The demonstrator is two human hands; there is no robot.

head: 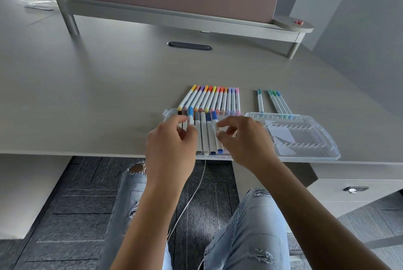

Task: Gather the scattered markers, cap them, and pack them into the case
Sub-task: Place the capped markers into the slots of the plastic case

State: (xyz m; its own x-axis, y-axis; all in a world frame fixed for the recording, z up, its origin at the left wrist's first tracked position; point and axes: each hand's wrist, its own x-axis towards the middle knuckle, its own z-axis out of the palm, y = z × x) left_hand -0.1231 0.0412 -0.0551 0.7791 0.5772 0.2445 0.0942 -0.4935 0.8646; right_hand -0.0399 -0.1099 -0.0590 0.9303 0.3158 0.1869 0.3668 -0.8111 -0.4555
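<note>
A pale desk point(87, 95) is being used at frame centre; markers point(204, 132) in the clear case point(220, 156) are being pinched by the left hand point(172, 138) and the right hand point(244, 138).

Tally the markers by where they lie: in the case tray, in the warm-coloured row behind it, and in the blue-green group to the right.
Markers in the case tray: 7, some partly hidden by the hands
Warm-coloured row behind the tray: about 12
Blue-green group on the desk: 4
Total: about 23
</note>
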